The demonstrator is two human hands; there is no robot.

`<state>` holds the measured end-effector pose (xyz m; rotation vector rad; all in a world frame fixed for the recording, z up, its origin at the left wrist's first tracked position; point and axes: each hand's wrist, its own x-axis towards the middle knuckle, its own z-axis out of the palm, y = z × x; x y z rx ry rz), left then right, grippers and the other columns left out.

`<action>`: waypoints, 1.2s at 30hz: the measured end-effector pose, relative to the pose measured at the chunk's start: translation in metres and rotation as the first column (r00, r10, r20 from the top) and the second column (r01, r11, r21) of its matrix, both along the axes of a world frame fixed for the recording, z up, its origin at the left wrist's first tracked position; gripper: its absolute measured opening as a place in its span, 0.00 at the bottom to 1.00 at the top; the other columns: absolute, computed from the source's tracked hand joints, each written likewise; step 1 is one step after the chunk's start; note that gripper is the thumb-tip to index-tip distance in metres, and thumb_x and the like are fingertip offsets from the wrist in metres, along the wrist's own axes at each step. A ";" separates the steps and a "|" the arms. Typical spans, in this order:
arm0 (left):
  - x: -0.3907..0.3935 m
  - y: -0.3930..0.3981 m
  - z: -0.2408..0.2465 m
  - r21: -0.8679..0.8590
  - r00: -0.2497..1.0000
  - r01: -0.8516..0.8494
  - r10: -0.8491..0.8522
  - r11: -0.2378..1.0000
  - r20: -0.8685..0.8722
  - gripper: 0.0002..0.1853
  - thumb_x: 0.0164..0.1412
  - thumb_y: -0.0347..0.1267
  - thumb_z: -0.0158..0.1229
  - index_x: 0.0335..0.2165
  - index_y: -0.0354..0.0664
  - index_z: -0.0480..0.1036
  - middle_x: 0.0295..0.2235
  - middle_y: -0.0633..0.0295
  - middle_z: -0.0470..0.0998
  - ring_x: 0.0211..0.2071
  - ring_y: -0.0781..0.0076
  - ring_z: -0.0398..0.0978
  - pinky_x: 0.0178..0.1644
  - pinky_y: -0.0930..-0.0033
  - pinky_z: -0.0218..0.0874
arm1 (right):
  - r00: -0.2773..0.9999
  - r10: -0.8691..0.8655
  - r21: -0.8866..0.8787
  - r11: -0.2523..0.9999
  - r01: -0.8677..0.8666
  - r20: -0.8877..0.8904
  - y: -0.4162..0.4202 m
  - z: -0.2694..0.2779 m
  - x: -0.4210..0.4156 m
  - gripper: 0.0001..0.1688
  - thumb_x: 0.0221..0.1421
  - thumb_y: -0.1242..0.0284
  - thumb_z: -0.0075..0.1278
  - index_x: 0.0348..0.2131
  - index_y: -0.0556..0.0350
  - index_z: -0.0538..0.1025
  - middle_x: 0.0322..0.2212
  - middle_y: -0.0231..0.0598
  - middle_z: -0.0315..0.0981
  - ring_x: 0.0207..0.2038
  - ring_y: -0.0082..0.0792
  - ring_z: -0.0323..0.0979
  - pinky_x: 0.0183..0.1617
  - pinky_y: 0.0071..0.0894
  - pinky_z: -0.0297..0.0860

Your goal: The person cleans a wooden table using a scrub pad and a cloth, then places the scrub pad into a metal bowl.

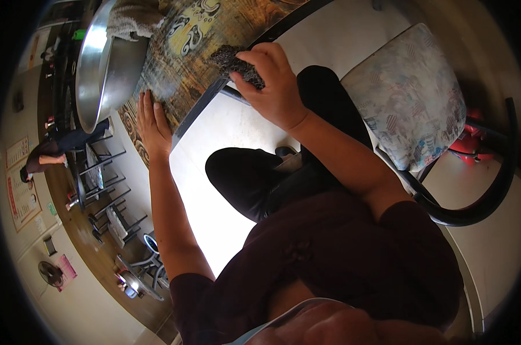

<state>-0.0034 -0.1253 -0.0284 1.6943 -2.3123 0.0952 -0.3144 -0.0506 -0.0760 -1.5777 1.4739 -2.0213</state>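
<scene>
A dark steel-wool scouring pad is gripped in the fingers of my right hand, at the near edge of a wood-grain table. The pad overlaps the table's dark rim in view; whether it presses on the top I cannot tell. My left hand lies on the tabletop with its fingers stretched forward, holding nothing. Just beyond those fingertips stands a large stainless-steel basin. A grey-brown cloth hangs over the basin's rim.
To my right is a chair with a patterned seat and a curved black frame. Red objects sit behind it. At far left, another person is by a long table with several chairs. A wall fan is nearby.
</scene>
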 end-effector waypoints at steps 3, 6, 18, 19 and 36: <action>0.002 0.001 0.004 -0.007 1.000 -0.010 0.010 1.000 0.030 0.31 0.77 0.48 0.31 0.67 0.45 0.61 0.69 0.52 0.59 0.70 0.51 0.53 0.72 0.54 0.41 | 0.962 -0.237 -0.102 0.969 0.225 -0.133 -0.018 -0.004 -0.044 0.20 0.50 0.76 0.65 0.44 0.52 0.77 0.41 0.43 0.74 0.44 0.47 0.74 0.51 0.43 0.71; 0.000 0.000 0.001 -0.010 1.000 0.011 -0.011 1.000 0.006 0.31 0.77 0.48 0.31 0.67 0.44 0.61 0.69 0.52 0.59 0.70 0.51 0.53 0.72 0.54 0.41 | 0.898 -0.432 0.127 0.898 0.422 0.076 -0.031 0.007 -0.103 0.14 0.58 0.77 0.55 0.44 0.63 0.77 0.41 0.50 0.75 0.45 0.47 0.74 0.51 0.40 0.70; 0.000 0.003 0.004 0.015 1.000 -0.006 0.005 1.000 0.031 0.31 0.77 0.49 0.30 0.67 0.45 0.60 0.69 0.52 0.58 0.71 0.51 0.52 0.73 0.52 0.41 | 0.916 -0.401 0.033 0.915 0.401 0.005 -0.035 -0.032 -0.099 0.22 0.58 0.69 0.63 0.47 0.60 0.73 0.38 0.43 0.74 0.42 0.38 0.74 0.50 0.34 0.70; 0.002 0.002 0.002 0.015 1.000 -0.001 0.000 1.000 0.027 0.31 0.77 0.49 0.30 0.67 0.45 0.60 0.69 0.52 0.58 0.71 0.51 0.52 0.73 0.52 0.41 | 0.911 -0.410 0.054 0.910 0.412 -0.038 -0.037 -0.020 -0.112 0.22 0.58 0.69 0.63 0.47 0.60 0.73 0.38 0.42 0.75 0.41 0.36 0.74 0.50 0.33 0.70; -0.006 -0.003 -0.001 -0.038 1.000 0.000 0.001 0.999 0.018 0.30 0.77 0.47 0.33 0.66 0.45 0.62 0.68 0.52 0.61 0.69 0.50 0.55 0.72 0.54 0.43 | 0.779 -0.527 0.207 0.850 0.485 0.339 -0.054 -0.039 -0.128 0.20 0.57 0.69 0.61 0.44 0.63 0.74 0.37 0.43 0.74 0.40 0.33 0.73 0.48 0.35 0.70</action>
